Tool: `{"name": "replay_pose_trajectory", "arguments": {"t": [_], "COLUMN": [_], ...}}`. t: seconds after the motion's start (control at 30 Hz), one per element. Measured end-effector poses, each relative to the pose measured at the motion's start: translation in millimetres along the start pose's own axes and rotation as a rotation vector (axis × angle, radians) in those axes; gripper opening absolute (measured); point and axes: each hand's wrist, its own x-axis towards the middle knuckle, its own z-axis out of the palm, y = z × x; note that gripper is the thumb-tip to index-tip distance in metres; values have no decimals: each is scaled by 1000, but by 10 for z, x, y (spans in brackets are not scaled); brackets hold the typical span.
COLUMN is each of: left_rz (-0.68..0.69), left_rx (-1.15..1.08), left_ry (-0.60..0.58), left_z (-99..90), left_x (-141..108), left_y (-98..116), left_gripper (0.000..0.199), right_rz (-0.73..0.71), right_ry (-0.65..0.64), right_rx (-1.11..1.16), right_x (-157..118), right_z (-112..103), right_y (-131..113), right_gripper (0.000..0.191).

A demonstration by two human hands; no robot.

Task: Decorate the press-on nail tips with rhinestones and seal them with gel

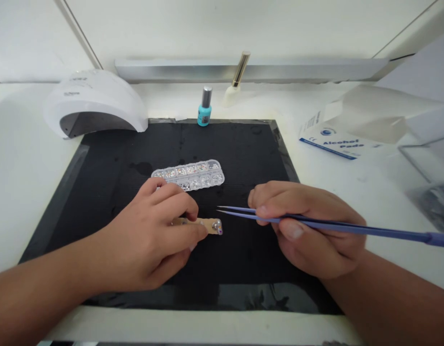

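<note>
My left hand (157,233) is closed on a small tan strip (209,224), gripping it between thumb and fingers just over the black mat (243,269). Shiny round stones (218,226) sit at the strip's right end; its left part is hidden under my fingers. In my right hand (311,228) are long blue tweezers (323,225), held between thumb and fingers. Their two tips point left, a little apart, above and to the right of the strip, with nothing visible between them. Behind my left hand lies a clear compartment case (193,176) of tiny rhinestones, partly covered by my fingers.
A white domed lamp (99,103) stands at the back left. A turquoise bottle (204,110) is at the mat's far edge, with a cream bottle with a gold cap (237,79) behind it. An alcohol pads box (337,137) sits right, near a clear bag (436,202).
</note>
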Motion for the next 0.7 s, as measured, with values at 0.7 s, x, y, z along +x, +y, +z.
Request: {"name": "replay_pose_trajectory", "arguments": {"t": [0.7], "left_rz": [-38], "left_rx": [-68], "left_ry": [34], "left_z": [-11], "left_x": [1], "left_y": [17], "left_gripper": [17], "right_rz": [3], "right_ry": [4], "right_rx": [-24], "right_x": [17], "right_z": [10], "right_y": [-7], "right_gripper": [18]}}
